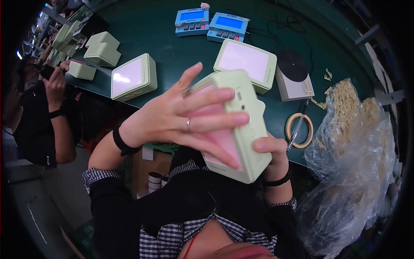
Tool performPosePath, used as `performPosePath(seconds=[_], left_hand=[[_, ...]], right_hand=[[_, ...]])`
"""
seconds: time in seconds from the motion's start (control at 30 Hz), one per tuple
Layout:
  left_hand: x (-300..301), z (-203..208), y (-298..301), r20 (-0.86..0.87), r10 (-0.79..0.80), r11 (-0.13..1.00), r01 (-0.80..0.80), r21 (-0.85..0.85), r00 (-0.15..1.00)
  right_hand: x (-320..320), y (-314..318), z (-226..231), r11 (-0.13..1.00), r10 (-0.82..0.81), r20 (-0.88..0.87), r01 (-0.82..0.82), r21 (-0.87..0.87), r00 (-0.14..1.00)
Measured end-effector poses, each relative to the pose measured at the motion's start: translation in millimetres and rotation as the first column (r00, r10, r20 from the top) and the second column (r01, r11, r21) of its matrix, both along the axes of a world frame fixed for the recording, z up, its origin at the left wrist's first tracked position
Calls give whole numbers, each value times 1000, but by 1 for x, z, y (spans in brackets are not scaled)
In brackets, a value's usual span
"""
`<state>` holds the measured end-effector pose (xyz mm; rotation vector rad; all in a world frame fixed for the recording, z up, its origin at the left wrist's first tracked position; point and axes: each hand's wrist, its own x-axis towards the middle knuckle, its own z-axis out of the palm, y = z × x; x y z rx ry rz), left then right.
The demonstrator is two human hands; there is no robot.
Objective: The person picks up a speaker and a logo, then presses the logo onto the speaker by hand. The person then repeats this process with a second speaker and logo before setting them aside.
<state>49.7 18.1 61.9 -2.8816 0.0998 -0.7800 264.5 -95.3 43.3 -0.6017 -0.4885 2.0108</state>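
Note:
A pale green box-shaped device with a pinkish-white front panel is tilted up above my lap. Small openings show along its side. My right hand grips it from the right, thumb on the side face and the other fingers mostly hidden behind it. Across the front panel lies my left hand, fingers stretched and spread, with fingertips reaching the side with the openings. Beyond it on the table, a similar device rests with its pale panel facing up. Another like device stands to the left.
Two blue units with screens are at the back of the green table. Right lie a white box with a black disc, a tape roll, a pen and a clear bag of yellowish pieces. A co-worker sits left.

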Motion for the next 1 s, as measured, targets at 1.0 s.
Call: performPosePath(seconds=[1.0], left_hand=[[-15,-71,-10,-263,547,689,-606,-397,795]], right_hand=[[49,-21,-77,801,-475,-270,539,261,838]])
